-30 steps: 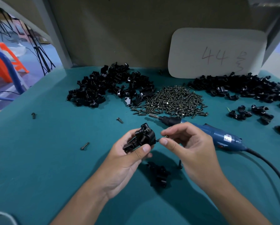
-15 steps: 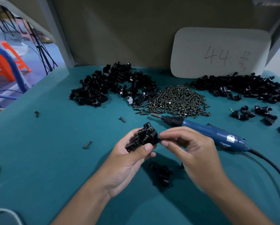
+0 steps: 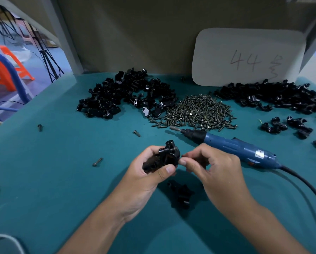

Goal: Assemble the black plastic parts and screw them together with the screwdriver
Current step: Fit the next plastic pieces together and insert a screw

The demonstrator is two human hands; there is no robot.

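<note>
Resting tool: blue screwdriver (image 3: 234, 146) on the teal table (image 3: 52, 176), just beyond the right hand (image 3: 214, 173)
Left hand (image 3: 144, 178): grips the black assembly (image 3: 164, 158), thumb curled over it
Right hand: fingertips pinched against the assembly's right side; what they pinch cannot be told
Spare part (image 3: 181, 196): near side, below both hands

A teal-covered table (image 3: 43, 171) runs back to a drab olive partition (image 3: 135, 33), where a white board (image 3: 248, 57) marked "44" leans. Past a grey post (image 3: 62, 33) at left lie a blue floor (image 3: 36, 66), an orange plastic chair (image 3: 1, 70) and a black tripod (image 3: 47, 59).
</note>
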